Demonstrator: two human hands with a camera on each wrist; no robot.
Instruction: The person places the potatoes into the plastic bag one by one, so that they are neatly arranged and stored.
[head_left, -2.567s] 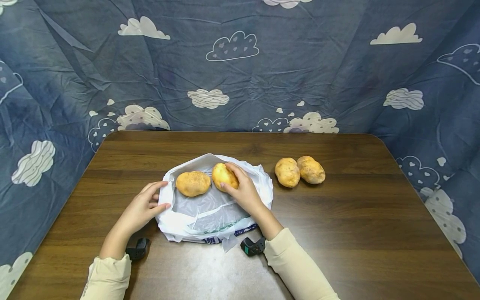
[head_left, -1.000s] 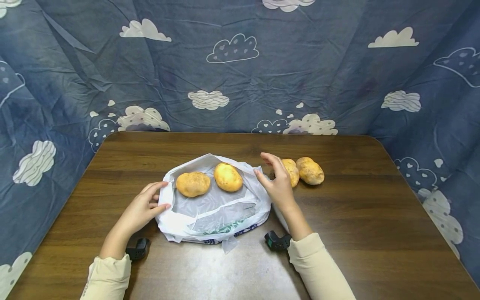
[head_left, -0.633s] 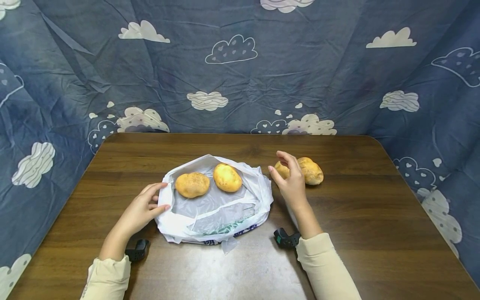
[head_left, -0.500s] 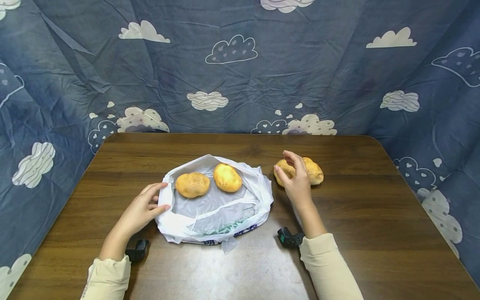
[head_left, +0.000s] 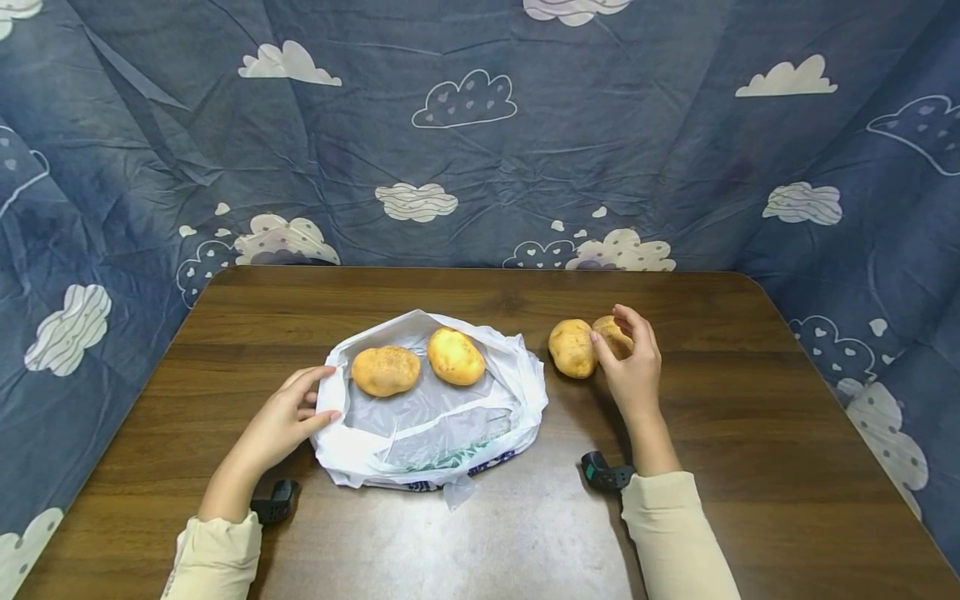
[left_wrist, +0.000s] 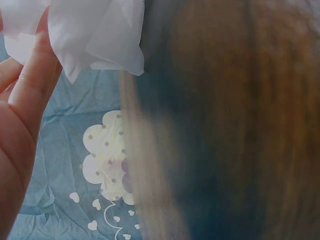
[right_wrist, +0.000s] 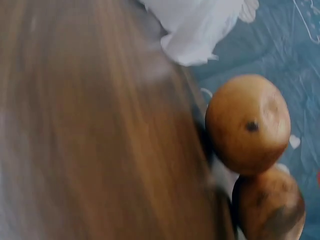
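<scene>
A white plastic bag [head_left: 356, 450] lies spread on the table with two potatoes inside, the left potato [head_left: 386, 371] and the right potato [head_left: 456, 357]. My left hand [head_left: 285, 421] holds the bag's left rim between thumb and fingers; the left wrist view has the film of the bag [left_wrist: 100, 35] across the fingers. Right of the bag, two more potatoes touch each other: a nearer one [head_left: 572, 348] and a farther one [head_left: 611, 335]. My right hand [head_left: 636, 367] is over the farther potato, partly hiding it, thumb and fingers spread apart. Contact with it cannot be made out.
The brown wooden table [head_left: 750, 417] reaches back to a blue cloud-print cloth [head_left: 480, 150]. Both wrists carry black camera mounts, the left mount [head_left: 276, 502] and the right mount [head_left: 604, 472].
My right hand let go of a potato in the bag, then moved right, past the nearer loose potato, to the farther one. My left hand stays at the bag's rim.
</scene>
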